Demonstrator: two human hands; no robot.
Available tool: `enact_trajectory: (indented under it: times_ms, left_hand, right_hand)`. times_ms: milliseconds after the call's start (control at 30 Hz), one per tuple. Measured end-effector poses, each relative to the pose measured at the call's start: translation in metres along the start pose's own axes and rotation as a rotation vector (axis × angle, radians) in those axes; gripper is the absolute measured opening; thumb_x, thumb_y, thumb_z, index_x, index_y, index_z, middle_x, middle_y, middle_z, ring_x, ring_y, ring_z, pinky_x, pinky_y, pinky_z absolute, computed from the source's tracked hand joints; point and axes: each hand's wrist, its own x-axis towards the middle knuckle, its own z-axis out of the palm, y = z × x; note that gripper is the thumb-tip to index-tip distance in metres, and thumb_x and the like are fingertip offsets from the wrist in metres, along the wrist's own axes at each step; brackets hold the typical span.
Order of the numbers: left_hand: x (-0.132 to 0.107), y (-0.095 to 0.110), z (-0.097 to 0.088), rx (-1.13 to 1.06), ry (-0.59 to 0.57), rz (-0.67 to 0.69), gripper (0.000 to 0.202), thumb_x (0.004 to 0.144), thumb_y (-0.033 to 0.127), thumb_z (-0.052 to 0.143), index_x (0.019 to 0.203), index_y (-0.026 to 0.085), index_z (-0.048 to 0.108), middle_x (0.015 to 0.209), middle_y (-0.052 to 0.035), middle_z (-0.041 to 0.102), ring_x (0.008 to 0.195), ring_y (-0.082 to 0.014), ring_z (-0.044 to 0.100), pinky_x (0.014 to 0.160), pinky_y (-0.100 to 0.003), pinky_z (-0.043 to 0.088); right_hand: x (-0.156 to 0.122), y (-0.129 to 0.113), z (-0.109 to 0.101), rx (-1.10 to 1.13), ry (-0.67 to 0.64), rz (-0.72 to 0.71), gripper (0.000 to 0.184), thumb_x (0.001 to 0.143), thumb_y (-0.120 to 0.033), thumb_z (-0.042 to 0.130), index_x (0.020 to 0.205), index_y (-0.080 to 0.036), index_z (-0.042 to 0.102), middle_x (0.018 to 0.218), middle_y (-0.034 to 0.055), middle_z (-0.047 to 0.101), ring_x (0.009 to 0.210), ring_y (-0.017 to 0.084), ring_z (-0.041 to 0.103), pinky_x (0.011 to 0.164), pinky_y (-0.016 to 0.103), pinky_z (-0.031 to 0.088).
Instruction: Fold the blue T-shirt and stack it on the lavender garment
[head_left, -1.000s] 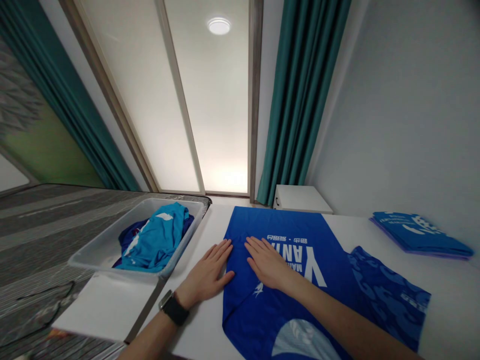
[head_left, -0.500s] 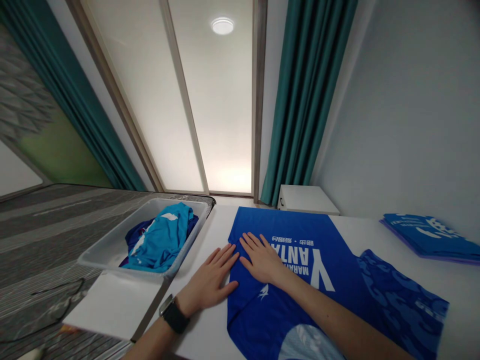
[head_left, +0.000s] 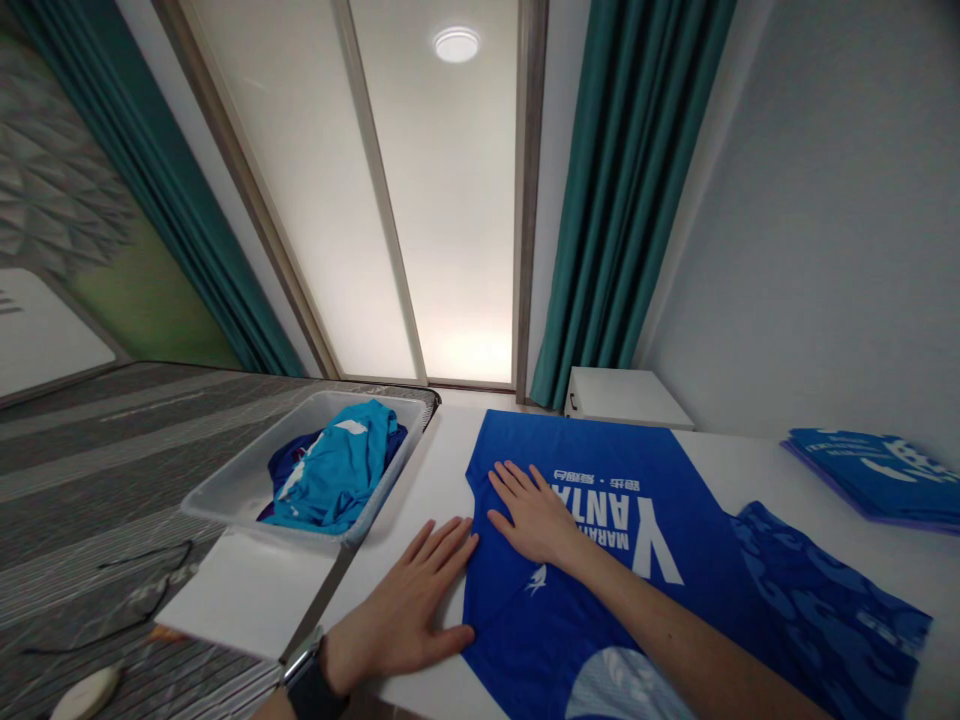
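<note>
A blue T-shirt [head_left: 592, 442] with white "YANTA…" lettering, upside down to me, is spread on the white table [head_left: 420, 490]. Its far sleeve [head_left: 832, 590] has a wavy pattern, while a pale grey patch shows near the front edge. My right hand [head_left: 531, 513] lies flat on the shirt beside the lettering, fingers spread. Along the shirt's left edge rests my left hand [head_left: 416, 600], open, its fingertips and thumb at the fabric and its palm over the table. A dark-banded watch [head_left: 311, 680] is on the left wrist.
To the left, a clear plastic bin [head_left: 217, 490] holds crumpled light blue and purple clothes [head_left: 337, 470]. Folded blue garments [head_left: 877, 475] are stacked at the table's right. A white cabinet [head_left: 630, 395] stands behind, before a teal curtain [head_left: 622, 200].
My left hand has slid toward me along the shirt's left edge. My right hand stays flat in nearly the same place on the shirt. The view has shifted slightly.
</note>
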Motion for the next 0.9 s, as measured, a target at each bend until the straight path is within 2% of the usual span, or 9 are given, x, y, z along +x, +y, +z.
enact_trajectory:
  times_ms: [100,167,267,333,400,500,667,900]
  left_hand:
    - [-0.003,-0.004,-0.003,-0.006,0.002,0.016,0.09,0.09,0.056,0.055,0.156,0.029,0.0,0.162,-0.0075,0.012,0.147,-0.0317,0.017,0.119,-0.057,0.017]
    - [-0.006,-0.014,-0.004,-0.032,0.03,-0.004,0.08,0.095,0.053,0.047,0.155,0.031,-0.001,0.162,-0.0042,0.014,0.147,-0.0279,0.021,0.119,-0.05,0.023]
    - [-0.008,-0.033,-0.002,-0.063,0.153,-0.143,0.063,0.102,0.043,0.034,0.155,0.034,0.002,0.16,-0.0012,0.022,0.144,-0.0226,0.03,0.116,-0.04,0.035]
    - [-0.007,-0.044,0.003,-0.044,0.231,-0.224,0.058,0.103,0.04,0.029,0.156,0.032,0.006,0.158,-0.0039,0.029,0.141,-0.0232,0.036,0.114,-0.042,0.037]
    - [-0.005,-0.048,0.008,-0.004,0.254,-0.218,0.058,0.103,0.041,0.031,0.156,0.03,0.01,0.157,-0.0061,0.033,0.14,-0.0253,0.038,0.114,-0.046,0.036]
    - [0.0,-0.043,0.013,0.04,0.255,-0.154,0.061,0.101,0.042,0.037,0.156,0.029,0.012,0.157,-0.0065,0.032,0.141,-0.0275,0.036,0.115,-0.049,0.034]
    - [0.015,-0.028,0.011,0.002,0.267,-0.117,0.061,0.102,0.04,0.036,0.156,0.027,0.012,0.158,-0.0065,0.03,0.142,-0.0267,0.035,0.115,-0.046,0.035]
    - [0.066,-0.01,0.01,0.024,0.207,0.011,0.061,0.1,0.045,0.039,0.155,0.025,0.02,0.16,-0.0077,0.023,0.144,-0.0275,0.029,0.117,-0.048,0.03]
  right_hand:
    - [0.0,0.0,0.0,0.004,-0.002,0.004,0.064,0.099,-0.052,0.028,0.152,-0.016,0.031,0.159,0.0092,0.025,0.148,0.024,0.016,0.119,0.05,0.01]
    - [0.001,-0.001,-0.001,0.014,-0.02,0.011,0.065,0.099,-0.052,0.028,0.152,-0.016,0.03,0.159,0.0091,0.024,0.148,0.024,0.016,0.119,0.05,0.009]
    - [0.003,0.001,-0.006,0.044,-0.065,0.012,0.065,0.099,-0.053,0.025,0.152,-0.015,0.029,0.159,0.009,0.023,0.148,0.024,0.016,0.119,0.05,0.011]
    - [0.004,0.004,-0.011,0.057,-0.074,0.003,0.065,0.1,-0.052,0.025,0.153,-0.015,0.027,0.16,0.009,0.021,0.148,0.023,0.015,0.12,0.049,0.011]
    - [0.002,0.009,-0.014,0.056,-0.069,-0.003,0.064,0.1,-0.05,0.026,0.153,-0.014,0.026,0.16,0.0091,0.02,0.148,0.022,0.015,0.12,0.048,0.011]
    - [-0.006,0.015,-0.019,0.04,-0.077,0.002,0.063,0.101,-0.048,0.025,0.152,-0.013,0.028,0.159,0.0098,0.023,0.148,0.022,0.016,0.12,0.048,0.011]
    - [-0.032,0.029,-0.028,0.028,-0.079,0.051,0.061,0.102,-0.045,0.024,0.152,-0.012,0.028,0.158,0.0107,0.024,0.147,0.022,0.018,0.12,0.047,0.014]
    - [-0.084,0.079,-0.04,0.013,-0.096,0.227,0.062,0.101,-0.048,0.024,0.152,-0.014,0.03,0.159,0.0111,0.023,0.147,0.024,0.018,0.12,0.048,0.013]
